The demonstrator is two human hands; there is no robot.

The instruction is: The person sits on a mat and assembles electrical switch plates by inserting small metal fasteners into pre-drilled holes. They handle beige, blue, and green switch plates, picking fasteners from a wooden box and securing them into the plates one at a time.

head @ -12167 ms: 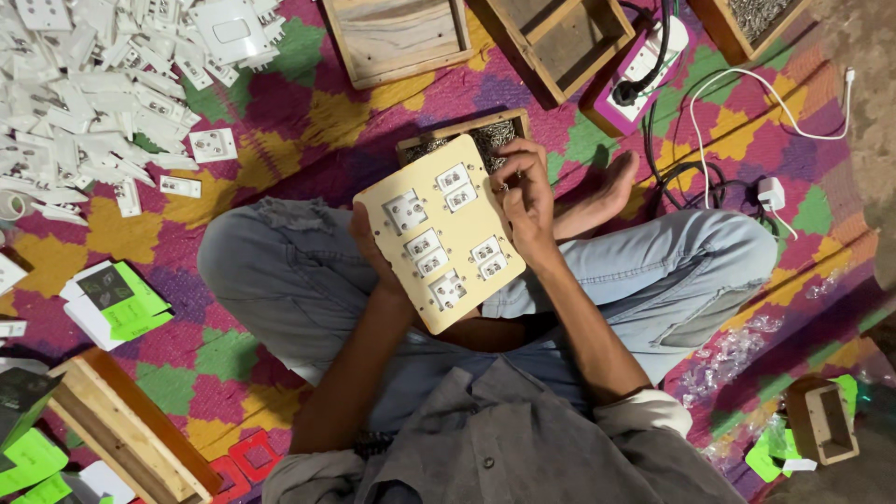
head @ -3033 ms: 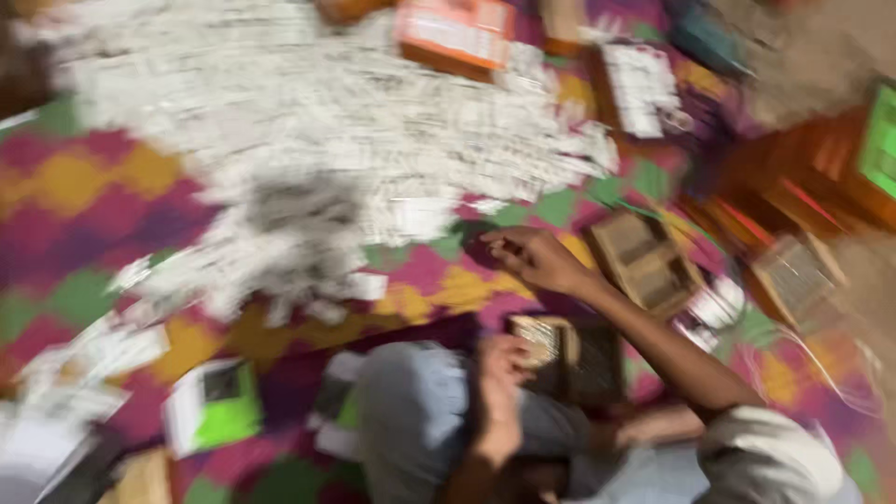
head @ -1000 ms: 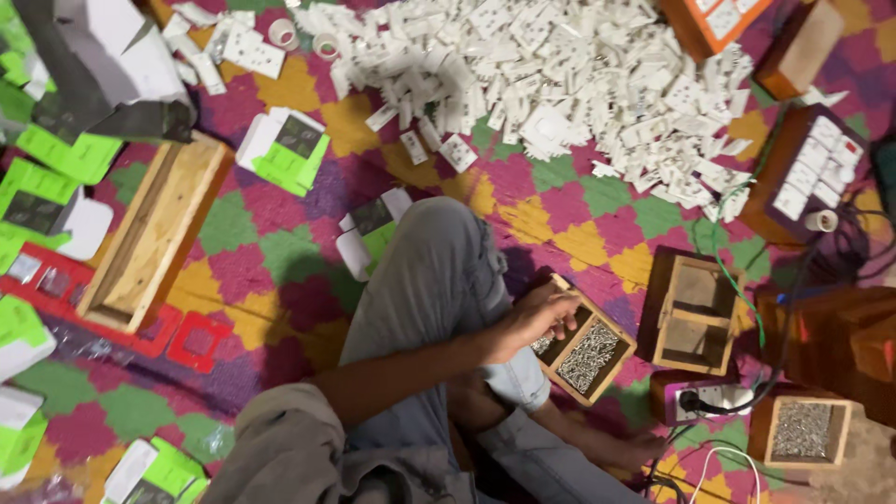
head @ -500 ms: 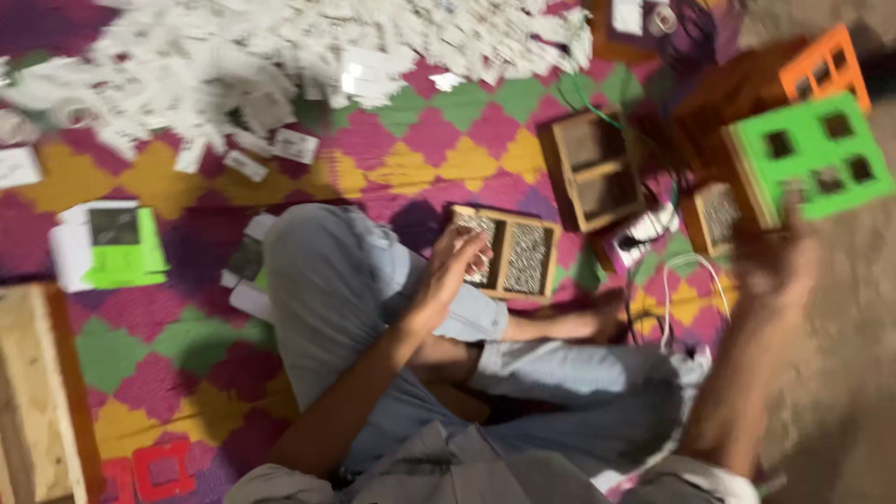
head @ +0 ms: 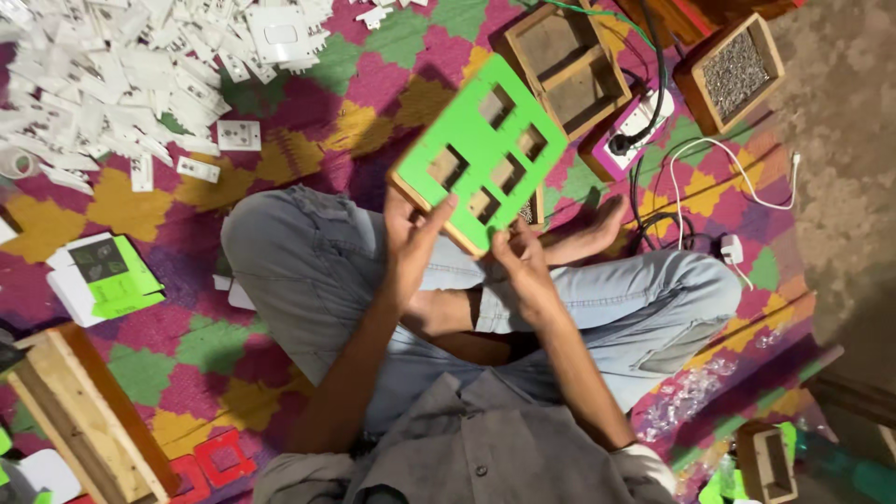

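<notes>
You hold the green cut-out panel (head: pixel 481 149) tilted above your lap, the left hand (head: pixel 411 245) clamped on its lower-left edge, the right hand (head: pixel 523 271) pinching its bottom corner, apparently to steady it. Beyond it on the patterned mat (head: pixel 140 201) sit a wooden tray (head: pixel 565 65) and white switch parts (head: pixel 112 84).

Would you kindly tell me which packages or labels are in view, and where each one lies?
White box with green label: on the mat, beside the person's knee; flat, rectangular, with a dark picture.
Green-and-white packs: bottom edge, beside a small wooden box; partly cut off.
</notes>
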